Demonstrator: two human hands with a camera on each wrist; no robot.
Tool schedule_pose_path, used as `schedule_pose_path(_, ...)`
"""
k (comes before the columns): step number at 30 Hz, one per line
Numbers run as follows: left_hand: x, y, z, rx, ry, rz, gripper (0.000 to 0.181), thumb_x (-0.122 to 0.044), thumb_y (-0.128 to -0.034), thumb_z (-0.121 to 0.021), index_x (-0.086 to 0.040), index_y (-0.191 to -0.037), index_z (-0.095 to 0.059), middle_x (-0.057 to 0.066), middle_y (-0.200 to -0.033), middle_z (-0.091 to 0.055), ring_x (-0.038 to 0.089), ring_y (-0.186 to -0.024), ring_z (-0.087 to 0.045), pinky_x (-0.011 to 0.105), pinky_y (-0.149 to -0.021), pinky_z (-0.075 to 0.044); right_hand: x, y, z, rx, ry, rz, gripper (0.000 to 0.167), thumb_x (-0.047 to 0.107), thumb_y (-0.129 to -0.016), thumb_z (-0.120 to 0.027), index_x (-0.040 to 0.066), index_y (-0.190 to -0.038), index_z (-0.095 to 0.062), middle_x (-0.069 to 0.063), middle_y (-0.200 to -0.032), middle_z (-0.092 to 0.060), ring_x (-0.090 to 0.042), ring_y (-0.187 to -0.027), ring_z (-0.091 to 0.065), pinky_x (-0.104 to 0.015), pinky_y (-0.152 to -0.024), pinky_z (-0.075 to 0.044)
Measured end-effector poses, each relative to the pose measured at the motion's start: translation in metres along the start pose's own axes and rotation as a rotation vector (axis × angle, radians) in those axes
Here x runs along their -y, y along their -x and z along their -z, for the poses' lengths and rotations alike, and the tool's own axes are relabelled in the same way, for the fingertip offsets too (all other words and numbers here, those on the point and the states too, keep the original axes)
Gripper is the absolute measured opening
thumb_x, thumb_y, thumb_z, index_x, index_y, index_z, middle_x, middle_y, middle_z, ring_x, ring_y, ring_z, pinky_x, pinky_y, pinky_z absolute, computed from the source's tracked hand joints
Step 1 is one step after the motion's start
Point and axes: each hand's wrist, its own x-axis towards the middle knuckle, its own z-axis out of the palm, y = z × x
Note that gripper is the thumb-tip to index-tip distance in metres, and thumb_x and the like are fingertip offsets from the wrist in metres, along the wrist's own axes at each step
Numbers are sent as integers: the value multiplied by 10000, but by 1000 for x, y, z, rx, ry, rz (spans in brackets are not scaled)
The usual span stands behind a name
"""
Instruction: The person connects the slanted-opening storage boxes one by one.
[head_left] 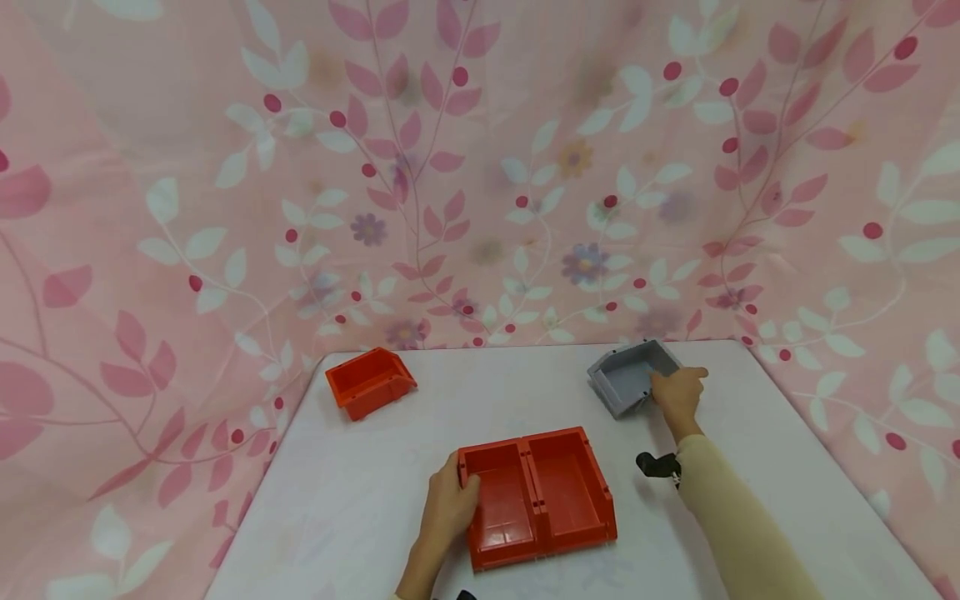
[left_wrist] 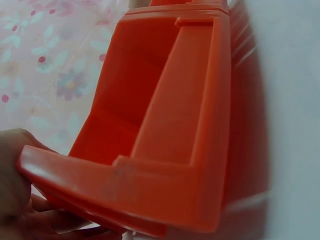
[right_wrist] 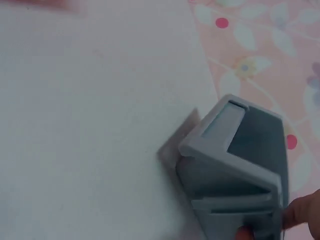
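Two red bins (head_left: 536,500) stand side by side, joined, at the front middle of the table. My left hand (head_left: 447,502) grips their left wall, thumb over the rim; the left wrist view shows the near red bin (left_wrist: 170,100) close up with fingers under its edge. At the back right, my right hand (head_left: 678,395) pinches the side wall of a grey bin (head_left: 626,379). In the right wrist view the grey bin (right_wrist: 230,165) sits tilted in the frame with fingertips at its lower right, a shadow beside it on the table.
A single orange-red bin (head_left: 370,382) stands at the back left of the white table (head_left: 360,500). Behind and beside the table hangs a pink curtain (head_left: 480,183) patterned with leaves and flowers. A black wrist device (head_left: 657,465) juts from the right sleeve.
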Motion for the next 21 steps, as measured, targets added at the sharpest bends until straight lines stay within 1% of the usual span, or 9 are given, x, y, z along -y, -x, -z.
schedule_pose_path(2,0,-1,2,3,-5,-2,321,-62,-994,-558,11,-1305,-587,94,-1016,-670,189,-806,-599,317,-683,-548,-1,0,-1,11,5,-11,820,251,-961,-568,-203,-1457,-98,-358,-988,-514,-553,-939,-600,-632,-893,-480)
schedule_pose_path(5,1,-3,5,12,-8,-16,306,-54,-995,-552,3,-1292,-594,100,-1026,-677,193,-810,-605,322,-692,-558,-3,0,0,48,34,1,798,284,-973,-585,-210,-1435,-160,-354,-965,-580,-473,-795,-677,-618,-906,-496)
schedule_pose_path(8,4,-8,9,21,-12,-35,318,-46,-991,-556,3,-1303,-595,125,-1078,-688,206,-843,-615,363,-741,-584,-6,0,1,60,34,27,751,272,-973,-579,-224,-1409,-222,-413,-1056,-570,-459,-882,-678,-591,-927,-500)
schedule_pose_path(10,7,-12,12,23,-20,-46,327,-40,-986,-554,8,-1306,-597,133,-1089,-690,217,-854,-617,389,-760,-585,-7,-1,2,54,9,54,679,237,-971,-560,-232,-1374,-278,-448,-1121,-524,-410,-830,-685,-494,-818,-567)
schedule_pose_path(13,11,-15,17,21,-33,-43,328,-44,-981,-548,3,-1301,-604,132,-1088,-692,223,-859,-613,391,-760,-575,-7,1,7,40,14,105,574,198,-973,-509,-236,-1316,-356,-492,-1174,-508,-458,-868,-672,-456,-713,-581)
schedule_pose_path(15,12,-16,20,20,-32,-41,336,-46,-979,-545,6,-1306,-603,138,-1092,-691,227,-858,-609,385,-753,-569,-5,2,12,26,45,162,522,181,-979,-483,-240,-1275,-401,-498,-1147,-528,-499,-872,-671,-490,-699,-579)
schedule_pose_path(17,14,-17,22,17,-33,-37,345,-49,-976,-544,12,-1311,-600,140,-1085,-688,230,-849,-604,380,-742,-564,-1,4,18,18,90,217,506,175,-986,-456,-239,-1273,-420,-496,-1169,-532,-597,-1049,-587,-617,-824,-529)
schedule_pose_path(19,15,-19,24,10,-36,-32,349,-51,-973,-544,17,-1311,-598,132,-1065,-681,231,-840,-597,375,-730,-556,2,4,23,13,122,270,463,162,-989,-446,-223,-1246,-449,-483,-1183,-535,-629,-1111,-536,-668,-884,-477)
schedule_pose_path(21,17,-21,26,2,-40,-25,359,-54,-974,-546,20,-1322,-593,126,-1064,-677,232,-842,-592,377,-734,-553,5,4,27,14,136,312,406,145,-988,-445,-189,-1217,-475,-461,-1171,-556,-629,-1107,-541,-678,-885,-473)
